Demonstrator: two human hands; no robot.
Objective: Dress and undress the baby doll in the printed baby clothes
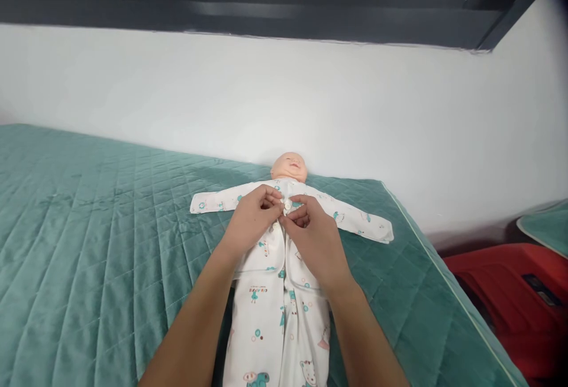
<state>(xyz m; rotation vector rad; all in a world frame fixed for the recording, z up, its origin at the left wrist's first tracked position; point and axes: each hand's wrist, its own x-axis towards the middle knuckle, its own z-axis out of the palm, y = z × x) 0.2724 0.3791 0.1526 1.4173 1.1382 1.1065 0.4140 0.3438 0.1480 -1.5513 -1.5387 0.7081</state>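
A baby doll (289, 166) lies on its back, its head near the wall. It wears a white printed baby shirt (366, 225) with the sleeves spread out to both sides, and matching white printed trousers (257, 339). My left hand (255, 216) pinches one front edge of the shirt at the upper chest. From the other side, my right hand (316, 230) pinches the opposite edge, its fingertips close to the left ones. A small pale button (287, 204) shows between the fingers. Whether it sits in a buttonhole is hidden. Below the hands the shirt front hangs apart.
The doll lies on a green quilted bed cover (110, 245). A white wall (222, 91) rises right behind the head, under a dark window frame (288, 11) with metal bars. Past the bed's right edge stands a red plastic object (506, 286).
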